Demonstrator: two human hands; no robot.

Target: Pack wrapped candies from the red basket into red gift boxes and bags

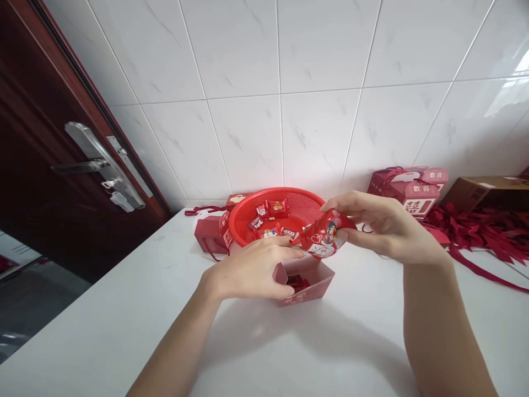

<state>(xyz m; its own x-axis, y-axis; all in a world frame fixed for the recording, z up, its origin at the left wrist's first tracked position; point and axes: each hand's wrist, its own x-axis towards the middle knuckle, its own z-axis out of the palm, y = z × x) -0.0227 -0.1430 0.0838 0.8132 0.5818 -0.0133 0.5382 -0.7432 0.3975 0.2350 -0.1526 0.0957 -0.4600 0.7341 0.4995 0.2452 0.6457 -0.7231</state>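
Observation:
My right hand [370, 223] pinches a shiny red candy packet [324, 234] printed with a small figure, holding it above an open pinkish-red box [309, 289]. Small dark red wrapped pieces [296, 283] lie inside that box. At its left side my left hand [258, 267] is closed on the box, thumb at the near wall and fingers over the far side. Just behind both hands stands a round red plastic basket [316, 203] with several wrapped sweets [278, 208] in it. The packet's left end is close to the fingertips of my left hand.
Red gift boxes [209, 234] stand left of the basket, and more boxes [413, 190] stand at the right. Red ribbons [483, 231] lie before a brown carton [481, 193]. A tiled wall backs the white table [136, 309]; a dark door [53, 127] is at left.

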